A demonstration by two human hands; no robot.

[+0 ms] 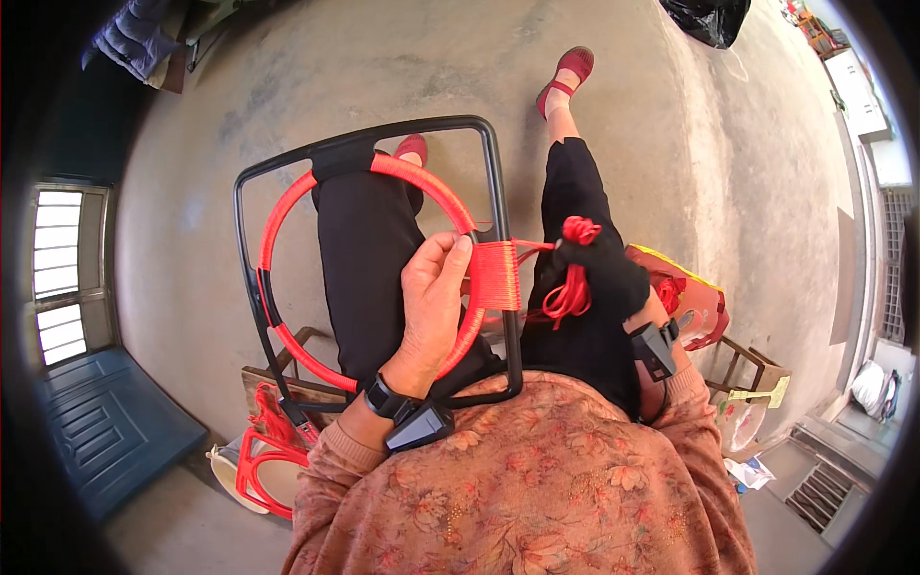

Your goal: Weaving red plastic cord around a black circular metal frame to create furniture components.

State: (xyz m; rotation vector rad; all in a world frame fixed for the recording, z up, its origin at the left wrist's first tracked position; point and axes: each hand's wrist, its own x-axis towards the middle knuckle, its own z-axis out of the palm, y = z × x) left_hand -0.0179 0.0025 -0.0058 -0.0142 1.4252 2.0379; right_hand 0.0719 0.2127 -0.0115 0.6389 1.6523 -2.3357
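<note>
A black frame (497, 163) with rounded corners rests across my lap. Inside it is a ring (271, 230), mostly wound with red cord. On the right side, close turns of red cord form a wide band (496, 276) joining the ring to the frame's bar. My left hand (433, 292) is closed on the ring just left of this band, thumb on top. Right of the frame, my right hand (609, 276), in a black glove, grips a looped bundle of red cord (573, 287). A strand runs from the band to that hand. The glove hides some fingers.
A red bag with a yellow edge (709, 302) stands at my right, red cord inside. Beside my left hip are a red frame (247, 470) and more red cord (273, 417). Wooden seat parts (752, 369) show at my sides. A black plastic bag (709, 17) lies ahead.
</note>
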